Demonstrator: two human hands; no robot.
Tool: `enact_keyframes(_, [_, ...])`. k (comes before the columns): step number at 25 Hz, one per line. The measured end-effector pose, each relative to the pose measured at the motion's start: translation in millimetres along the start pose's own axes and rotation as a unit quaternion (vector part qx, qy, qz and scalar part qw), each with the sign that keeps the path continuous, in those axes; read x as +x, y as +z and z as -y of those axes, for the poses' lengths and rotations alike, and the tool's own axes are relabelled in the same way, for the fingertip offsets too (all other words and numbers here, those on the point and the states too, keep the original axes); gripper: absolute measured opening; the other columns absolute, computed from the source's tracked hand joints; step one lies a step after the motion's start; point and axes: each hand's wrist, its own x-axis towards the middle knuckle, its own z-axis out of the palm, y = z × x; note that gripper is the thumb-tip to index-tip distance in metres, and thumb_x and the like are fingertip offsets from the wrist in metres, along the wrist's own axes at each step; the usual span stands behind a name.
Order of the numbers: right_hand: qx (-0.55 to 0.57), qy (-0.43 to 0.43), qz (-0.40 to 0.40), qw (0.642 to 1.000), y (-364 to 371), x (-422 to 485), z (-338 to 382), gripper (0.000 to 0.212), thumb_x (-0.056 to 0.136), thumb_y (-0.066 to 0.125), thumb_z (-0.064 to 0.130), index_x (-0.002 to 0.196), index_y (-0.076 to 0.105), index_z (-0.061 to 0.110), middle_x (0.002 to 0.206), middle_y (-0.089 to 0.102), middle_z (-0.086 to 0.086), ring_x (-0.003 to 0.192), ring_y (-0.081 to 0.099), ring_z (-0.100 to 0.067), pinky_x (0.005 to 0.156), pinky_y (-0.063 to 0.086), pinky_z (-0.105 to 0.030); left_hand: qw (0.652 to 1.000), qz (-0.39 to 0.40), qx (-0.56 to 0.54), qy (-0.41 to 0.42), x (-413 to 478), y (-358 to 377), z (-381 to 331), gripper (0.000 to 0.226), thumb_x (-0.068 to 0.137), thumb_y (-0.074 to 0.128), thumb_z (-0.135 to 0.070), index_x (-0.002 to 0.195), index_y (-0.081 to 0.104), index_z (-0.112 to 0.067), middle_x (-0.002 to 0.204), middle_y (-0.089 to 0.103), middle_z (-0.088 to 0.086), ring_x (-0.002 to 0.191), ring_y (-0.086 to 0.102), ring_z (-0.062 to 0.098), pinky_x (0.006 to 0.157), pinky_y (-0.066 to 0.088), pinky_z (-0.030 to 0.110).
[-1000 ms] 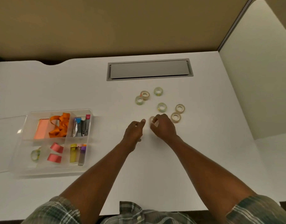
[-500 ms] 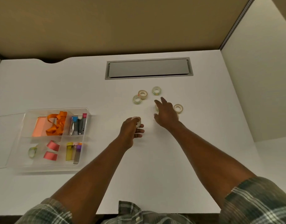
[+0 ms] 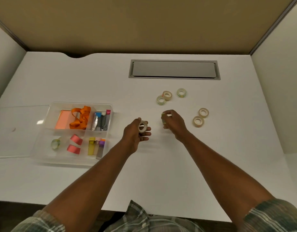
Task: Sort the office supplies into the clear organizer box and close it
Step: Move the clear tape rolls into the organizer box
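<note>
The clear organizer box (image 3: 43,158) stands open on the left of the white desk, its lid (image 3: 18,131) lying flat beside it. Its compartments hold an orange ribbon (image 3: 79,119), pink notes, red tape rolls, one clear tape roll (image 3: 55,144) and small coloured items. My left hand (image 3: 136,133) grips a clear tape roll (image 3: 142,126) above the desk, right of the box. My right hand (image 3: 173,122) pinches another tape roll (image 3: 163,118). Several clear tape rolls lie loose: three at the back (image 3: 167,95) and two to the right (image 3: 198,121).
A grey cable hatch (image 3: 174,69) is set into the desk at the back. Partition walls stand at the back and on both sides. The desk's front edge runs just above my shirt.
My left hand took a tape roll and now holds it up. My right hand reached to the loose rolls, picked one up and drew back toward me.
</note>
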Motion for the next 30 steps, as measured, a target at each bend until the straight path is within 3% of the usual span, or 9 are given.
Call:
enact_keyframes(2, [0.236, 0.107, 0.058, 0.964, 25, -25, 18, 0.022, 0.089, 0.052, 0.023, 0.096, 0.069, 0.011, 0.097, 0.067, -0.014, 0.081, 0.068, -0.031, 0.072, 0.061, -0.037, 1.0, -0.002, -0.016, 0.007, -4, -24, -4, 0.044, 0.103, 0.039, -0.038, 0.111, 0.065, -0.004, 0.093, 0.074, 0.018, 0.073, 0.067, 0.027, 0.062, 0.052, 0.033])
enact_keyframes(5, [0.32, 0.153, 0.122, 0.927, 68, -55, 36, 0.031, 0.093, 0.046, 0.022, 0.105, 0.067, 0.003, 0.102, 0.072, -0.024, 0.09, 0.073, -0.038, 0.071, 0.062, -0.037, 0.999, -0.021, -0.048, 0.011, -10, -69, -9, 0.047, 0.102, 0.04, -0.043, 0.112, 0.066, -0.005, 0.098, 0.075, 0.02, 0.082, 0.07, 0.03, 0.065, 0.056, 0.034])
enact_keyframes(10, [0.29, 0.165, 0.174, 0.926, 164, -96, 68, 0.034, 0.096, 0.047, 0.02, 0.119, 0.062, 0.0, 0.11, 0.071, -0.027, 0.099, 0.071, -0.038, 0.092, 0.058, -0.045, 0.99, -0.063, -0.127, 0.029, -22, -166, -26, 0.043, 0.099, 0.041, -0.035, 0.115, 0.066, -0.003, 0.105, 0.073, 0.024, 0.083, 0.067, 0.031, 0.062, 0.052, 0.034])
enact_keyframes(13, [0.246, 0.181, 0.188, 0.933, 222, -112, 84, 0.031, 0.093, 0.057, 0.021, 0.116, 0.065, 0.003, 0.105, 0.073, -0.022, 0.097, 0.073, -0.038, 0.088, 0.06, -0.045, 0.989, -0.096, -0.108, 0.044, -27, -226, -35, 0.03, 0.091, 0.047, -0.027, 0.102, 0.068, -0.007, 0.09, 0.073, 0.019, 0.07, 0.068, 0.028, 0.06, 0.052, 0.032])
enact_keyframes(15, [0.226, 0.19, 0.2, 0.934, 259, -119, 93, 0.03, 0.092, 0.061, 0.023, 0.116, 0.065, 0.005, 0.106, 0.073, -0.021, 0.098, 0.073, -0.038, 0.089, 0.06, -0.046, 0.987, -0.136, -0.064, 0.05, -28, -262, -38, 0.024, 0.091, 0.05, -0.026, 0.099, 0.067, -0.01, 0.088, 0.071, 0.015, 0.076, 0.069, 0.029, 0.063, 0.054, 0.034])
enact_keyframes(22, [0.196, 0.228, 0.207, 0.931, 354, -129, 118, 0.037, 0.09, 0.061, 0.024, 0.123, 0.058, 0.009, 0.119, 0.063, -0.017, 0.107, 0.064, -0.032, 0.084, 0.058, -0.037, 0.954, -0.233, 0.136, 0.13, -22, -346, -44, 0.038, 0.092, 0.059, -0.024, 0.13, 0.058, -0.018, 0.128, 0.061, 0.008, 0.112, 0.061, 0.026, 0.097, 0.053, 0.044])
enact_keyframes(24, [0.185, 0.221, 0.213, 0.933, 367, -128, 121, 0.043, 0.091, 0.059, 0.026, 0.13, 0.052, 0.011, 0.136, 0.055, -0.015, 0.123, 0.056, -0.032, 0.101, 0.05, -0.04, 0.927, -0.234, 0.242, 0.163, -18, -353, -45, 0.044, 0.091, 0.061, -0.02, 0.135, 0.055, -0.018, 0.133, 0.058, 0.008, 0.118, 0.058, 0.024, 0.101, 0.049, 0.04])
enact_keyframes(26, [0.153, 0.207, 0.223, 0.94, 372, -127, 122, 0.044, 0.092, 0.057, 0.03, 0.132, 0.049, 0.014, 0.148, 0.046, -0.012, 0.134, 0.046, -0.031, 0.113, 0.04, -0.043, 0.901, -0.231, 0.314, 0.19, -15, -354, -45, 0.047, 0.09, 0.063, -0.016, 0.136, 0.053, -0.018, 0.134, 0.056, 0.009, 0.122, 0.055, 0.024, 0.1, 0.044, 0.03])
enact_keyframes(30, [0.113, 0.167, 0.211, 0.956, 364, -123, 121, 0.03, 0.095, 0.054, 0.033, 0.121, 0.054, 0.019, 0.139, 0.052, -0.01, 0.119, 0.052, -0.026, 0.104, 0.046, -0.041, 0.883, -0.236, 0.337, 0.224, -11, -349, -47, 0.042, 0.089, 0.065, -0.019, 0.13, 0.057, -0.018, 0.128, 0.056, 0.01, 0.119, 0.055, 0.024, 0.091, 0.037, 0.022])
